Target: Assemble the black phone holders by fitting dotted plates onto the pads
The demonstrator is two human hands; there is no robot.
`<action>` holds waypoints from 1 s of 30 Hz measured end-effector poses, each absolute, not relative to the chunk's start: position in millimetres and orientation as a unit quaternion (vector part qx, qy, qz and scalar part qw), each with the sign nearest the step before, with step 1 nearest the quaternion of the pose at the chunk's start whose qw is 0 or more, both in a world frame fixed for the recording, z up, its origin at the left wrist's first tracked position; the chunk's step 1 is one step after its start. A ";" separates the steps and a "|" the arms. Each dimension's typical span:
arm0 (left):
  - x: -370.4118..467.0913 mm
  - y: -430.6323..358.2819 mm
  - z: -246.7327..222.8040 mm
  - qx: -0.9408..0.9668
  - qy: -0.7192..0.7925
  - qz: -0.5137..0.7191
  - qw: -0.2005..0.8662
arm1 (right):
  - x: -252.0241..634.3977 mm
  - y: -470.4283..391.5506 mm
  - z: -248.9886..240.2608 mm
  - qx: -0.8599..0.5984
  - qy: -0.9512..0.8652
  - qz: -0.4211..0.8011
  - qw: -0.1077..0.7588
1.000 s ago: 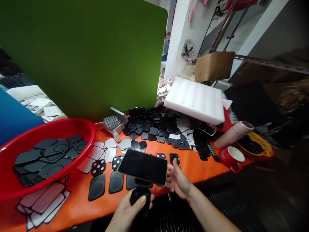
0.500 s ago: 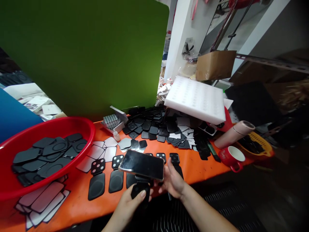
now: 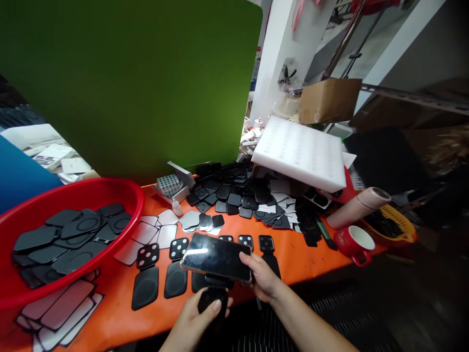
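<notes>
My left hand (image 3: 200,313) is closed around a black folding pad (image 3: 211,299), thumb on its face. Above it a smartphone (image 3: 216,256), screen up and dark, sits tilted against the pad's upper part, though their contact is hidden. My right hand (image 3: 262,276) grips the phone's right end, thumb on the screen. On the orange table behind stands a row of opened black folding pads (image 3: 145,288), their small upper flaps (image 3: 147,255) dotted with silver discs; the phone hides some of them.
A red basin (image 3: 137,195) of black pads stands at left, pale cut sheets (image 3: 69,303) beside it. Farther back lie piled black parts (image 3: 234,195), a small bottle (image 3: 177,208) and a white foam block (image 3: 298,151). A red mug (image 3: 344,242) and pink flask (image 3: 359,208) stand at right.
My right hand has closed on the phone's right end, its thumb now on the screen; before, its fingers were spread beside it. The left hand keeps its hold.
</notes>
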State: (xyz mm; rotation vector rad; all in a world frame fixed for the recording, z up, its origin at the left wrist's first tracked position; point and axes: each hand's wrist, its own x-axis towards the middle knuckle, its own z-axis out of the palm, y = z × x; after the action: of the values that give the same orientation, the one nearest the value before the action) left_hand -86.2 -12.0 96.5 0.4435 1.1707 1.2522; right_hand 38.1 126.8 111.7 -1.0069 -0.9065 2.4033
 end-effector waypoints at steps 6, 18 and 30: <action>-89.1 -6.7 100.4 0.130 0.520 0.552 0.639 | 39.3 132.6 106.2 -0.368 -0.322 0.847 0.210; -96.6 -14.3 117.7 0.117 0.524 0.591 0.602 | -3.2 253.6 73.5 -0.434 -0.459 0.755 0.176; -86.5 -2.7 116.2 0.098 0.519 0.597 0.604 | 25.4 225.9 88.8 -0.472 -0.486 0.682 0.275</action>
State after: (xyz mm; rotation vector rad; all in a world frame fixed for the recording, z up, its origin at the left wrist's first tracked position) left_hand -86.5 -2.7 116.2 0.2275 1.2021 1.3818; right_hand 25.4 225.9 88.8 -1.2696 -1.3074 1.8334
